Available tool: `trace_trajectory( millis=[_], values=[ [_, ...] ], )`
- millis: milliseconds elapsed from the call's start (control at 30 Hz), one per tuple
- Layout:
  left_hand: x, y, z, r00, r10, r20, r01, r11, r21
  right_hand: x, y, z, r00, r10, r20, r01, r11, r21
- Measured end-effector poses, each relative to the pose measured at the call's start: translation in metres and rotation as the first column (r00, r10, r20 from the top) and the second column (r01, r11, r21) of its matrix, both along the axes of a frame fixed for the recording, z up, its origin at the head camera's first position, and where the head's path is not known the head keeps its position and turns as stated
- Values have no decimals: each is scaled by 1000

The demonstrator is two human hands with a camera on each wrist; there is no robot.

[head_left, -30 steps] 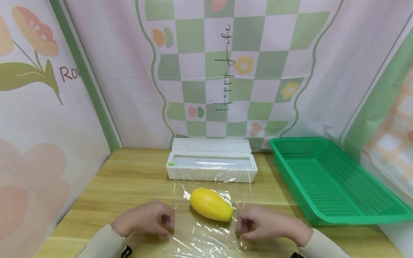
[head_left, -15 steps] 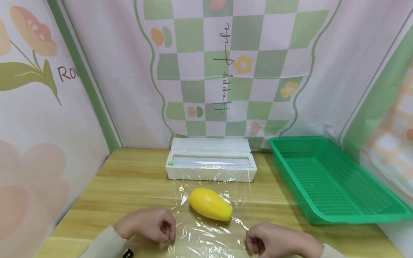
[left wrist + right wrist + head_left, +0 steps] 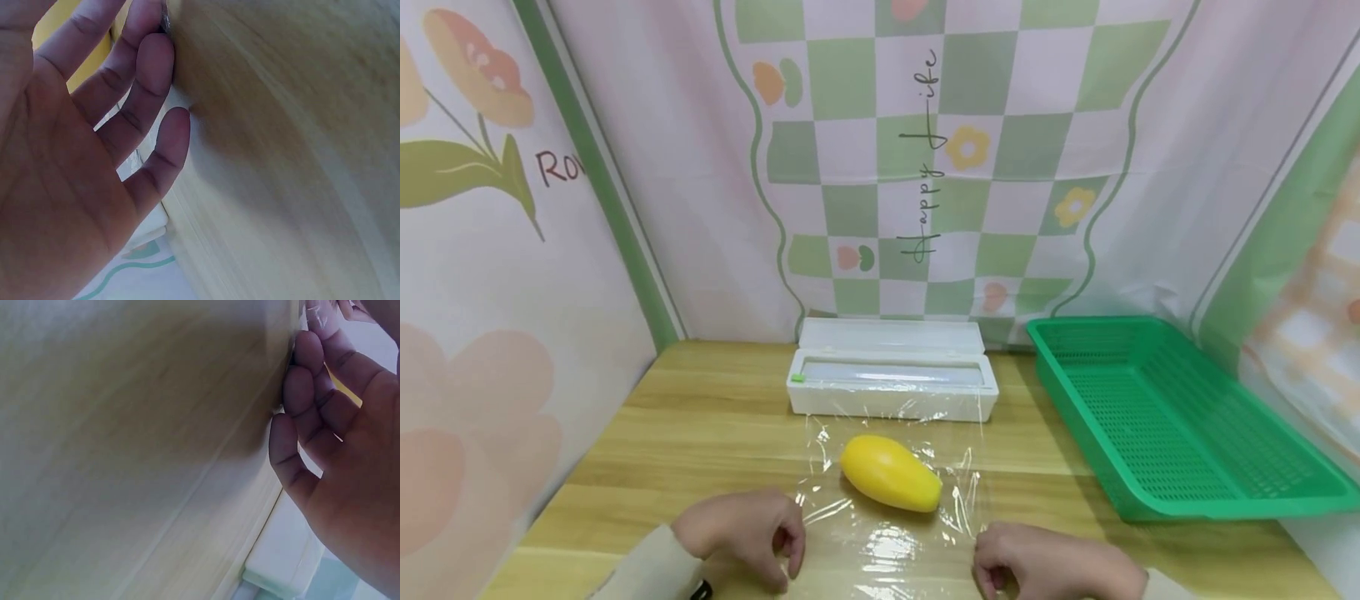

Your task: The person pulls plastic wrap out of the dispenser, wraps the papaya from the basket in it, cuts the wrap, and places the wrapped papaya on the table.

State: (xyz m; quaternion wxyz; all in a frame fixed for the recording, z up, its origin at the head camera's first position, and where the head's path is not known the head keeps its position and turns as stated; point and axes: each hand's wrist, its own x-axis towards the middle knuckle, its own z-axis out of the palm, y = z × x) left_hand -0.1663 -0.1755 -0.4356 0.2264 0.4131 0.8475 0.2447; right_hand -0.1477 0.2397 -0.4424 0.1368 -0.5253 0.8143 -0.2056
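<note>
A yellow, papaya-shaped fruit (image 3: 891, 473) lies on clear cling film (image 3: 887, 546), in the middle of the head view. The film runs toward me from a white cling film dispenser (image 3: 891, 398), whose lid stands raised. My left hand (image 3: 748, 533) pinches the film's left edge, its fingertips low against the table; in the left wrist view the fingers (image 3: 153, 69) are bent and a bit of film glints by them. At the right edge my right hand (image 3: 1048, 562) pinches the film with curled fingers (image 3: 299, 390). Its thumb is mostly hidden in the head view.
A green perforated basket (image 3: 1157, 417) stands at the right of the wooden table (image 3: 700, 417). On the dispenser's left end sits a small green slider (image 3: 797, 378). Printed curtains (image 3: 700, 208) hang behind and at both sides.
My right hand has moved right and toward me, and my left hand slightly toward me. The film between them looks smoother and more stretched. The fruit and dispenser have stayed put.
</note>
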Motion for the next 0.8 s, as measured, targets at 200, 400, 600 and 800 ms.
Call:
trace_trajectory(
  millis=[200, 400, 600, 800],
  values=[
    [-3, 0, 3, 999, -20, 39, 19, 999, 44, 1, 1, 2, 995, -33, 96, 35, 999, -18],
    [-7, -2, 10, 997, -33, 64, 26, 992, 120, 2, 3, 7, 989, -42, 143, 52, 997, -65],
    [-16, -5, 21, 999, -40, -8, 40, 984, 172, 0, 9, 13, 989, -55, 134, 69, 993, -101],
    [-26, -5, 27, 995, -36, -89, 57, 967, 250, -8, 13, 24, 990, -85, 117, 99, 987, -128]
  ],
)
